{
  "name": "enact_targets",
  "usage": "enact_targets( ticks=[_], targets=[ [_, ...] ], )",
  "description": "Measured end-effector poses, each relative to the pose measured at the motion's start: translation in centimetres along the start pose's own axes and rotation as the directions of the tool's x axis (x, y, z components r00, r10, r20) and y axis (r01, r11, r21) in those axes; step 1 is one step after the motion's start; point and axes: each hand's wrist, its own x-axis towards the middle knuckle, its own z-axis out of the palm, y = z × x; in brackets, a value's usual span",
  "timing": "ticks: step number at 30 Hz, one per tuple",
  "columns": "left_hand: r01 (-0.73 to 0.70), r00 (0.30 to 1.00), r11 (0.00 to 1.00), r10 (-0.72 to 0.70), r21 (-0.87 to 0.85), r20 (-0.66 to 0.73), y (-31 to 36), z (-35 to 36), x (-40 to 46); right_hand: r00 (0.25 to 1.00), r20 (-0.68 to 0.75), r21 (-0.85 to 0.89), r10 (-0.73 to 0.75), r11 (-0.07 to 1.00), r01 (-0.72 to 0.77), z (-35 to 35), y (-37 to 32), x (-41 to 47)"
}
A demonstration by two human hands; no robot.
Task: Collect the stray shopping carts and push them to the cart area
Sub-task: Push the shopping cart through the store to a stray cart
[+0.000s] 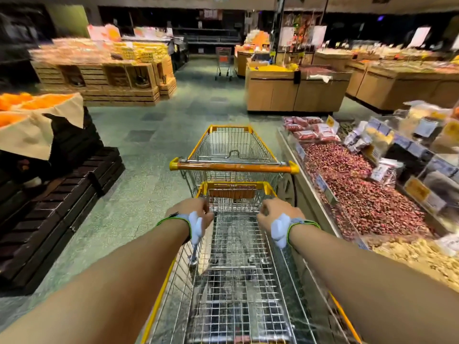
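1. Forearms reach from the bottom corners over the near cart (238, 269), whose handle and rear are cut off by the lower edge.
2. Left hand (192, 211) and right hand (274, 212) have fingers curled at the near cart's front; the fingertips are hidden, so whether they clench the wire or only rest on it cannot be told.
3. Just ahead of the hands, a second cart (232, 145) takes the near cart's yellow nose under its orange handle (233, 167).
4. Right of the grip, a dried-goods counter (360, 194) runs beside both carts.
5. Far beyond the hands, a third cart (224, 63) stands alone, blurred.
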Motion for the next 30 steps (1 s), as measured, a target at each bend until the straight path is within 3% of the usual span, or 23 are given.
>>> enact_targets(
  ticks=[6,10,17,30],
  targets=[
    [0.011,0.986,1.000,-0.007,0.020,-0.169,0.0,-0.6,11.2,0.998,-0.065,-0.049,-0.019,0.999,0.016,0.2,1.5,12.1],
    [0.001,0.974,0.993,0.027,0.122,-0.226,0.7,-0.8,16.3,0.984,-0.161,-0.078,-0.069,0.995,0.057,0.6,2.4,18.0],
    [-0.017,0.978,0.986,0.052,0.167,-0.203,0.0,0.0,23.3,0.983,-0.149,-0.074,-0.103,0.993,0.092,0.9,2.7,25.2],
    [0.010,0.994,0.986,0.008,0.165,-0.109,-0.2,-2.3,27.7,0.987,-0.106,0.016,-0.119,0.992,0.121,-1.3,3.0,29.4]
  ],
)
